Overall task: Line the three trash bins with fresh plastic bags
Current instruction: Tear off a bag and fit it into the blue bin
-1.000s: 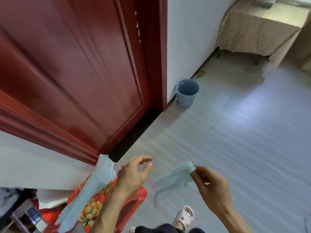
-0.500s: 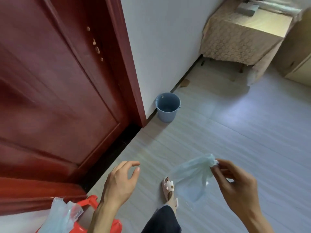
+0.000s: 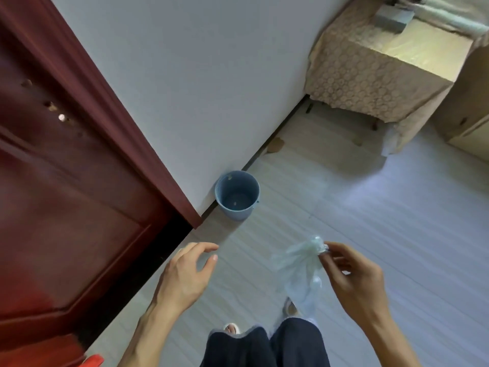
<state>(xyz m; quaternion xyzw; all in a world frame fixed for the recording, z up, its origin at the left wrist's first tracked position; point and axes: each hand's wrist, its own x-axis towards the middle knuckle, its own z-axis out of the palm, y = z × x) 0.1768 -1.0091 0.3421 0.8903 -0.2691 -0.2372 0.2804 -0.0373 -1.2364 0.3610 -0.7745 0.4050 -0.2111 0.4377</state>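
A small blue bin point(image 3: 237, 198) stands on the floor against the white wall, just right of the red door frame. It has no bag in it, only a few specks inside. My right hand point(image 3: 352, 279) pinches the top of a thin pale-blue plastic bag point(image 3: 301, 268), which hangs down crumpled in front of my legs. My left hand point(image 3: 185, 276) hovers open to the left of the bag, fingers spread, holding nothing. Both hands are nearer to me than the bin.
A dark red door point(image 3: 66, 181) fills the left side. A table under a beige patterned cloth point(image 3: 370, 75) stands at the far right by the wall. A corner of a red object point(image 3: 94, 361) shows at the bottom left. My legs and sandals are below.
The view has swung right and nearer the blue bin. The red bin with its bag slid out of view at the bottom left. My right hand keeps hold of the bag.
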